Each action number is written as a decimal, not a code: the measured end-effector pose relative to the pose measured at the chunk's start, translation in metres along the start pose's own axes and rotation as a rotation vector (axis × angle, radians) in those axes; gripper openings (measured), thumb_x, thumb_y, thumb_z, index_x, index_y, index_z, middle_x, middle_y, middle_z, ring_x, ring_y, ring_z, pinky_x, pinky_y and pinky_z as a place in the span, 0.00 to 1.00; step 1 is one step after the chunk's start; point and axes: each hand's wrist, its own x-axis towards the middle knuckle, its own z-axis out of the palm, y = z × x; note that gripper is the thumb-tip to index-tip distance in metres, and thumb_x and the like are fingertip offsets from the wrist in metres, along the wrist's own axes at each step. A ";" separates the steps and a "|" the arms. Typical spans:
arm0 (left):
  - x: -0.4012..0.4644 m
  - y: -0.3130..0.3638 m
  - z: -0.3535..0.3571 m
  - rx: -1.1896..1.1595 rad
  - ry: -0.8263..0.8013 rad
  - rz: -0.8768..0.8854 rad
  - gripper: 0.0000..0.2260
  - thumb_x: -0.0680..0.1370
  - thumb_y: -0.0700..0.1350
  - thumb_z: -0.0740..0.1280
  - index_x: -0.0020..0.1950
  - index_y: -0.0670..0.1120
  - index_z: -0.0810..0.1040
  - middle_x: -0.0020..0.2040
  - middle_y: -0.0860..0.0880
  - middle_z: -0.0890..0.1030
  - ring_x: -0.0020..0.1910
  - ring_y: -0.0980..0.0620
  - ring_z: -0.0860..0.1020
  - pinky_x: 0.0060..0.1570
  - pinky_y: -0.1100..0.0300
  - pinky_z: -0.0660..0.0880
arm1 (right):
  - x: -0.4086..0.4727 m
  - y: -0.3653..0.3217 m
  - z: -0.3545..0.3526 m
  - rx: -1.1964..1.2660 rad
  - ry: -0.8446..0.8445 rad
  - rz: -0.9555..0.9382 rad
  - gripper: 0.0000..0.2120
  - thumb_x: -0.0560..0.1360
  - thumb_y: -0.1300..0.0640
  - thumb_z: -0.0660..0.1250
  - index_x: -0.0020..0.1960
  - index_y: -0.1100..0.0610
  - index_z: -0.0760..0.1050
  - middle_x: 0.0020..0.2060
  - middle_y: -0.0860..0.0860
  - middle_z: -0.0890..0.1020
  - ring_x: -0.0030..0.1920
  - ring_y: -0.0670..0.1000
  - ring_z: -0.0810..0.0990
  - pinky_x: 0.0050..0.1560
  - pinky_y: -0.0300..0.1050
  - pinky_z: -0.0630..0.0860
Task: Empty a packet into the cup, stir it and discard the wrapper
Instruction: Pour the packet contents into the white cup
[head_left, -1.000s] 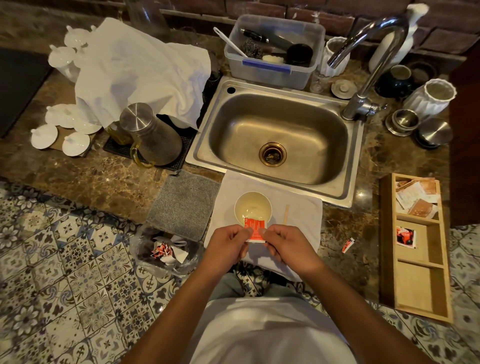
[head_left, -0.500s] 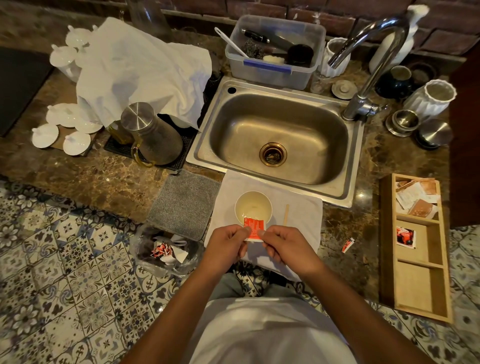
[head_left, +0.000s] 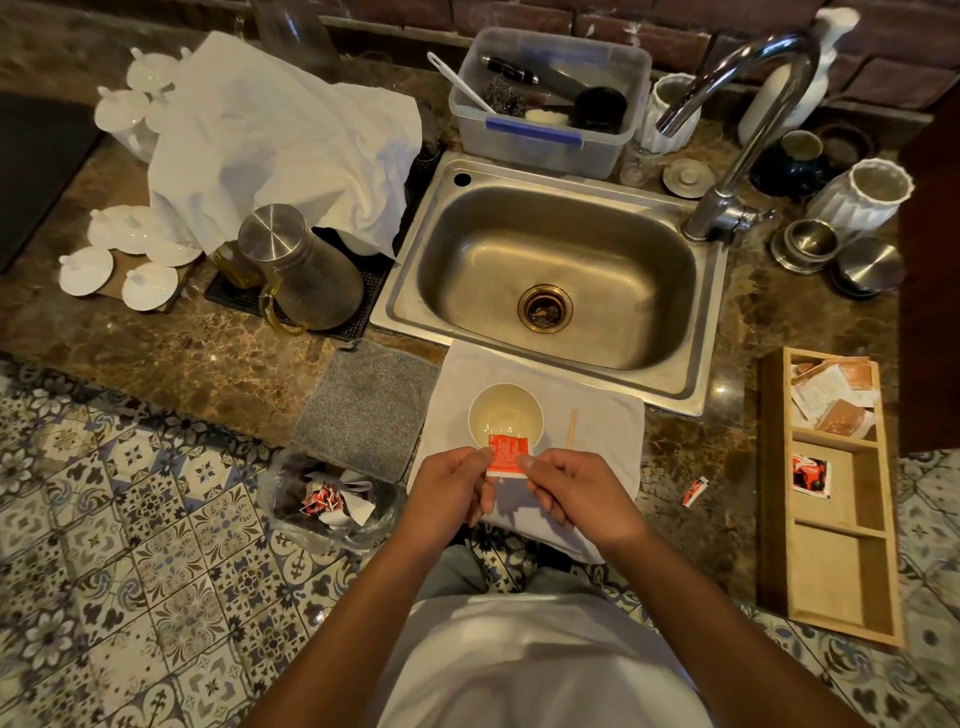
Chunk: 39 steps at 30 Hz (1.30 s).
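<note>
Emptying step in hand, judging by the pose: small red-and-white paper packet (head_left: 507, 455) held over the near rim of the round white paper cup (head_left: 505, 418), pinched by its two lower corners. Left hand (head_left: 453, 488) pinching the left corner between thumb and curled fingers; right hand (head_left: 571, 491) doing the same on the right. Cup standing on a white folded cloth (head_left: 602, 431) at the near edge of the mottled brown marble counter (head_left: 171, 358), just before the steel sink (head_left: 556, 270). Packet flat, thin, crisp; whether already torn, cannot tell. Next, probably: tipping and shaking out, then taking up the slim wooden stir stick (head_left: 572, 428) beside the cup. Clear plastic waste bag (head_left: 332, 506) at the counter's near edge, for the wrapper.
</note>
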 end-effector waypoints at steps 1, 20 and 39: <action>0.000 0.000 0.000 -0.001 0.000 0.000 0.17 0.84 0.46 0.63 0.36 0.43 0.77 0.27 0.43 0.76 0.21 0.52 0.67 0.28 0.58 0.66 | 0.000 0.000 0.000 0.003 0.003 -0.002 0.20 0.80 0.52 0.69 0.30 0.54 0.76 0.23 0.51 0.73 0.24 0.49 0.67 0.26 0.40 0.65; 0.002 0.003 -0.001 -0.098 -0.022 -0.026 0.16 0.82 0.48 0.67 0.36 0.42 0.79 0.27 0.42 0.77 0.20 0.51 0.67 0.24 0.61 0.66 | 0.009 0.001 -0.004 0.271 -0.026 0.145 0.18 0.80 0.54 0.69 0.31 0.57 0.77 0.24 0.53 0.72 0.23 0.49 0.64 0.28 0.44 0.57; 0.000 0.006 0.001 -0.066 -0.030 -0.007 0.16 0.81 0.48 0.68 0.36 0.41 0.79 0.25 0.45 0.77 0.19 0.53 0.66 0.25 0.60 0.64 | 0.008 -0.001 -0.005 0.272 -0.049 0.113 0.18 0.81 0.56 0.67 0.33 0.56 0.78 0.24 0.51 0.72 0.24 0.48 0.64 0.28 0.44 0.58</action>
